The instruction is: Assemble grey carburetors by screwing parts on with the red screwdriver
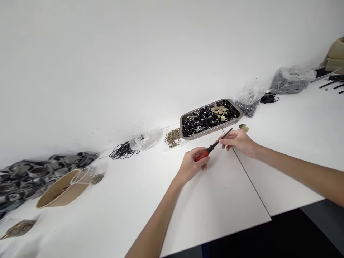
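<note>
A screwdriver with a red handle and dark shaft is held over the white table. My left hand is closed around its red handle. My right hand pinches the dark shaft near the middle, fingers curled. The tip points toward a metal tray full of small black parts and a few yellowish pieces, just beyond my hands.
Small brass bits, a clear bag and black rubber rings lie left of the tray. Far left sit a paper bowl, a plastic cup and dark plastic parts. Bags of parts line the right. The table edge runs in front.
</note>
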`<state>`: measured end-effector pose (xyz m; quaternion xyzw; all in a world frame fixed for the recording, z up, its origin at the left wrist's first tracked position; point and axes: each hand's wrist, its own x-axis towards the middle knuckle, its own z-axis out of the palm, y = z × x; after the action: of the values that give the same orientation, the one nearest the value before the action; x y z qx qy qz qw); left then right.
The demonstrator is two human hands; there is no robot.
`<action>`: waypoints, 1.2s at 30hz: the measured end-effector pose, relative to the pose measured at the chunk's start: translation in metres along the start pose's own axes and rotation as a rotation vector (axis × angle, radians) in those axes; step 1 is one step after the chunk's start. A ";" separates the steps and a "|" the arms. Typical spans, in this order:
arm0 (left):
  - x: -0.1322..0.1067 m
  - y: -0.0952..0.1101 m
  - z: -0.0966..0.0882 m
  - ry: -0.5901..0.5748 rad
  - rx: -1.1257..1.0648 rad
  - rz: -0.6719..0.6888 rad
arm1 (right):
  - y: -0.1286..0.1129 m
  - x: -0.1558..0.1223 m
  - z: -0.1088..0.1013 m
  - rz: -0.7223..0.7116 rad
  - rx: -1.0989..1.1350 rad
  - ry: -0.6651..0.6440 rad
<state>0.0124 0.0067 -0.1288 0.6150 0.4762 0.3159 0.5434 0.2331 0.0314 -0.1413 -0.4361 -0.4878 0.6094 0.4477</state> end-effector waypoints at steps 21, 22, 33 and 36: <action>0.000 -0.006 0.003 0.053 0.182 0.016 | 0.006 -0.003 0.006 -0.004 -0.153 -0.102; 0.000 -0.006 0.003 0.049 0.254 0.031 | 0.008 -0.004 0.007 0.001 -0.161 -0.114; -0.003 0.002 0.006 0.009 -0.178 -0.123 | 0.010 -0.011 0.012 0.002 -0.307 -0.343; -0.007 0.010 -0.001 -0.037 -0.501 -0.074 | 0.009 -0.011 0.009 -0.003 -0.431 -0.399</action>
<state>0.0116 0.0009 -0.1182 0.4488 0.3952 0.3926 0.6988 0.2252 0.0175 -0.1482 -0.3921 -0.6851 0.5648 0.2406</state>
